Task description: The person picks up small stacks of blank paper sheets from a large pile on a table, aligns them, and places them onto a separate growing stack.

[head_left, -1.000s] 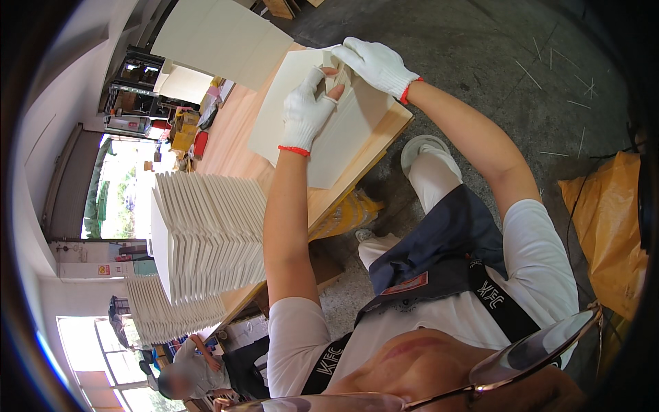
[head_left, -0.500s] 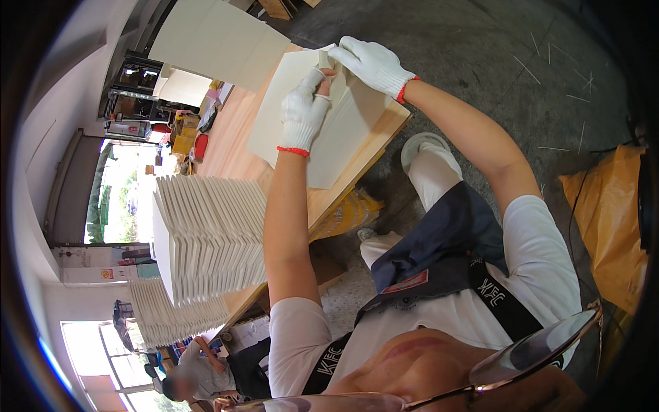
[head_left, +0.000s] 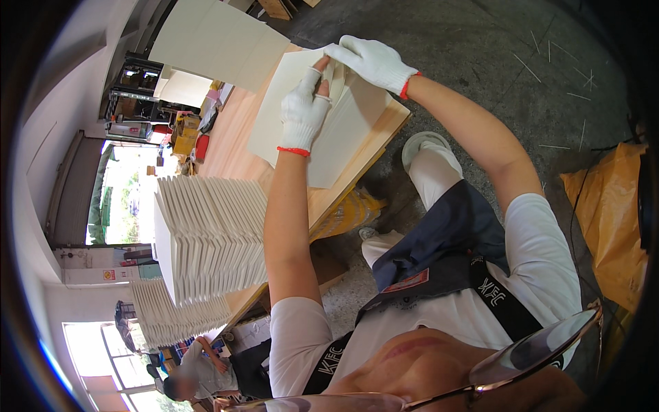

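Note:
A cream board [head_left: 274, 117] with a folded strip along its middle lies on the wooden table. My left hand [head_left: 304, 113], in a white knitted glove with a red cuff and bare fingertips, rests on the board with its fingers stretched along the strip [head_left: 338, 86]. My right hand [head_left: 374, 65], gloved alike, has its fingers closed at the far end of that strip. Exactly how the right fingertips grip the edge is partly hidden by the glove.
A tall stack of folded cream boards [head_left: 213, 240] stands to my left, with another stack [head_left: 178, 312] behind it. Flat sheets [head_left: 220, 41] lie at the table's far end. Beyond are a seated person [head_left: 206, 371] and an orange sack [head_left: 607, 226] on the right.
My left index finger has stretched out farther along the strip toward its far end. The right hand has shifted slightly left, staying at the strip's end.

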The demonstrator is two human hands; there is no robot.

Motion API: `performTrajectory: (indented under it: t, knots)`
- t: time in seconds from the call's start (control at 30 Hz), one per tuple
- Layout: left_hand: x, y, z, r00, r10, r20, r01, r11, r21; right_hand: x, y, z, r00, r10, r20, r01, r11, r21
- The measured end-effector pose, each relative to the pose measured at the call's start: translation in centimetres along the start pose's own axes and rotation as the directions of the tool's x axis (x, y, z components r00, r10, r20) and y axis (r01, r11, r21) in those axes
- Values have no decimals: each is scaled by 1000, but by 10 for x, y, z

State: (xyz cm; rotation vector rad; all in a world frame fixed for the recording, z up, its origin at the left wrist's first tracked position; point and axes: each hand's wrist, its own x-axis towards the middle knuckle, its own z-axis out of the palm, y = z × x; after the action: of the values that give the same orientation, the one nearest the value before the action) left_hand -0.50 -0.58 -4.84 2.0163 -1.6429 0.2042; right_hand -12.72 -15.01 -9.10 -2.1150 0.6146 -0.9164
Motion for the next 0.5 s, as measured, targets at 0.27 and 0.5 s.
performTrajectory:
  t: [0.27, 0.5]
  knots:
    - [1, 4, -5, 997, -5, 74, 4, 1000, 21, 2, 2, -30, 879, -422, 223, 469, 678, -565]
    - [1, 2, -4, 995, -36, 91, 39, 998, -41, 5, -2, -6, 995, 10, 99, -13, 1000, 29]
